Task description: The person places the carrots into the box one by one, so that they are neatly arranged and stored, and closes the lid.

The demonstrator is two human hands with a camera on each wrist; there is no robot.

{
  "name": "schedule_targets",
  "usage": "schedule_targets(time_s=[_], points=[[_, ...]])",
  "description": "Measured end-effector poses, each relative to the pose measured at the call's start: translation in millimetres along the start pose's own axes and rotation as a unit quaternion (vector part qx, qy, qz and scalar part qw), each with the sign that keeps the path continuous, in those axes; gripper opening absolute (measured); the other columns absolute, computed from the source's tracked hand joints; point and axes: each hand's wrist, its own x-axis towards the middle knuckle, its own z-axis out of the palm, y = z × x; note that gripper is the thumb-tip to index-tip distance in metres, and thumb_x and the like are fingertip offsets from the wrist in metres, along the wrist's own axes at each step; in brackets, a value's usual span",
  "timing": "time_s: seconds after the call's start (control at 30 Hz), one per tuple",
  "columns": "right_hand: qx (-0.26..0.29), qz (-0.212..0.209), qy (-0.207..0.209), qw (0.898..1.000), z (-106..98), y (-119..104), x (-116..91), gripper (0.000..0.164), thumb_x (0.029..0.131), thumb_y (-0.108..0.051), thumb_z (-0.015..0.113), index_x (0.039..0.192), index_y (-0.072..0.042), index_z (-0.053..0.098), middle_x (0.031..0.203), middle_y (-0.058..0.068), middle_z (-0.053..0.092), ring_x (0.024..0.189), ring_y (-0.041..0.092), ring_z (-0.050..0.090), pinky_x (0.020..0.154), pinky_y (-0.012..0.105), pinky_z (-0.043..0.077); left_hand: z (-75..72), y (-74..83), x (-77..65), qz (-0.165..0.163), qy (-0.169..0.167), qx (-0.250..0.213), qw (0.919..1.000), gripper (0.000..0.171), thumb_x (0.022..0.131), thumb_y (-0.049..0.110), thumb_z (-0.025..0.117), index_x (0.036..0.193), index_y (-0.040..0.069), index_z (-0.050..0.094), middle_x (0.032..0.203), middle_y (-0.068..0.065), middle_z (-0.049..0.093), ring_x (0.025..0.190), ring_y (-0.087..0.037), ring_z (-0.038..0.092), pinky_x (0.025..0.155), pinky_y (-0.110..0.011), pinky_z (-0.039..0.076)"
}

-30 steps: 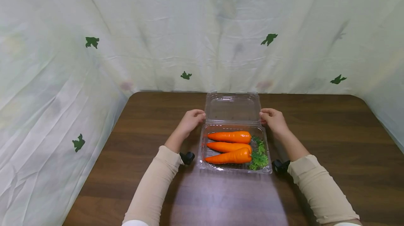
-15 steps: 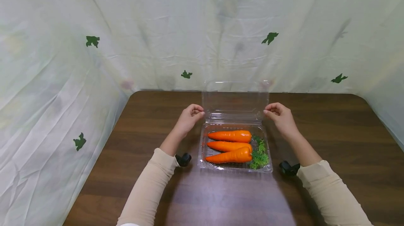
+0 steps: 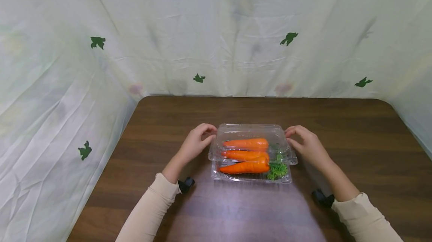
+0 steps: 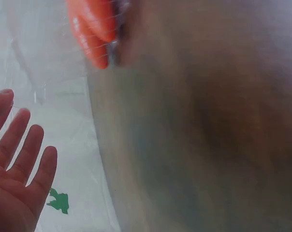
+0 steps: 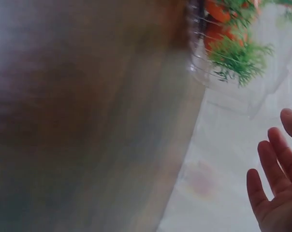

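A clear plastic clamshell box (image 3: 216,176) sits on the table with its lid (image 3: 249,131) tilted partway down over the base. Through it show three orange carrots (image 3: 244,167) lying side by side, with green leafy tops (image 3: 277,171) at the right end. My left hand (image 3: 194,143) is at the lid's left side, thumb and fingers parted, fingertips close to its edge. At the opposite side my right hand (image 3: 308,145) is held likewise. Both wrist views show fairly straight, spread fingers on the left hand (image 4: 20,169) and right hand (image 5: 281,179); whether fingertips touch the lid I cannot tell.
The box stands on a brown wooden table (image 3: 162,114). Behind the table's far edge hangs a pale curtain (image 3: 162,47) with green leaf shapes. A dark wrist device (image 3: 186,185) is on the left wrist, and another wrist device (image 3: 323,198) on the right.
The lid has swung from lying back behind the base, through upright, to slanting forward over the carrots. Both hands followed its sides; their pinching fingers have parted, and the forearms moved outward.
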Motion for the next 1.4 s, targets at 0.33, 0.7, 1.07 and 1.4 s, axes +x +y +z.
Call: schedule_targets(time_s=[0.33, 0.7, 1.07, 1.4], points=[[-0.028, -0.027, -0.008, 0.999, 3, -4, -22, 0.022, 0.076, 0.008, 0.065, 0.095, -0.004, 0.06, 0.102, 0.008, 0.056, 0.094, 0.024, 0.053, 0.075, 0.042, 0.044, 3.0, -1.0, -28.4, 0.044, -0.02, 0.066, 0.9966, 0.027, 0.084, 0.005, 0.062, 0.11, 0.008, 0.059, 0.112, -0.004, 0.053, 0.107, -0.016, 0.048, 0.089, -0.035, 0.039], [0.189, 0.233, -0.081, 0.951, 3, -38, -65, 0.037, 0.09, -0.022, 0.055, 0.112, 0.004, 0.042, 0.086, 0.013, 0.058, 0.074, 0.022, 0.057, 0.061, 0.031, 0.048, 10.7, 31.2, -72.8, -0.103, -0.019, -0.101, 0.9893, 0.034, 0.088, 0.012, 0.058, 0.122, 0.011, 0.051, 0.109, -0.005, 0.052, 0.087, -0.015, 0.056, 0.074, -0.03, 0.046], [0.361, 0.275, -0.216, 0.864, 8, -40, -82, 0.044, 0.094, -0.026, 0.045, 0.083, 0.016, 0.046, 0.063, 0.006, 0.053, 0.05, 0.01, 0.049, 0.043, 0.023, 0.041, 24.7, 55.7, -96.1, -0.254, -0.081, -0.294, 0.9179, 0.025, 0.093, 0.013, 0.047, 0.094, -0.012, 0.047, 0.069, -0.008, 0.056, 0.062, -0.019, 0.055, 0.059, -0.035, 0.049], [0.458, 0.288, -0.208, 0.815, 16, -36, -84, 0.022, 0.093, -0.019, 0.046, 0.076, -0.007, 0.053, 0.062, -0.001, 0.051, 0.05, 0.006, 0.045, 0.043, 0.018, 0.035, 39.9, 40.9, -98.6, -0.294, -0.081, -0.38, 0.8734, 0.018, 0.091, 0.014, 0.046, 0.082, -0.001, 0.053, 0.06, -0.003, 0.053, 0.054, -0.012, 0.05, 0.051, -0.026, 0.046]])
